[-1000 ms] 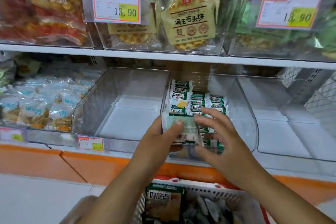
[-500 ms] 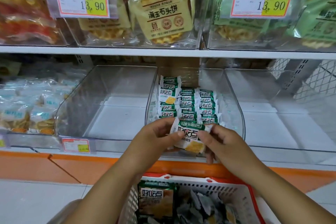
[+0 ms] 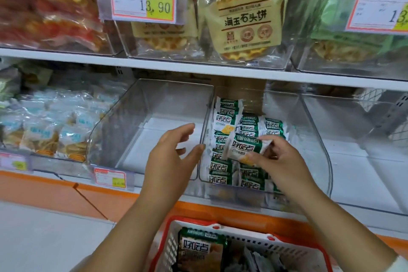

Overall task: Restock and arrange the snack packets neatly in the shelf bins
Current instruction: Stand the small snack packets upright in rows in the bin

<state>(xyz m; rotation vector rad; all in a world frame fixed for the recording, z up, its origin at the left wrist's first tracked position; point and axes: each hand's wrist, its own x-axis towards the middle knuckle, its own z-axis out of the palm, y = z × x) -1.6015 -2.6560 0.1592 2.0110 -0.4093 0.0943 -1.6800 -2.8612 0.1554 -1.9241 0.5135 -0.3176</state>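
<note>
Your right hand (image 3: pixel 280 161) pinches a green-and-white snack packet (image 3: pixel 244 147) at frame centre over the rows in the clear plastic shelf bin (image 3: pixel 318 139), while your left hand (image 3: pixel 174 157) hovers beside it, grip open and empty.

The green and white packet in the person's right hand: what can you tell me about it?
The small packet is a glossy plastic wrapper with green bands, a white middle, bold dark characters and a yellow snack picture. It is sealed, tilted, and pinched at its right end and lower edge by the right hand above the rows already in the clear bin. The left hand is off it.
</note>
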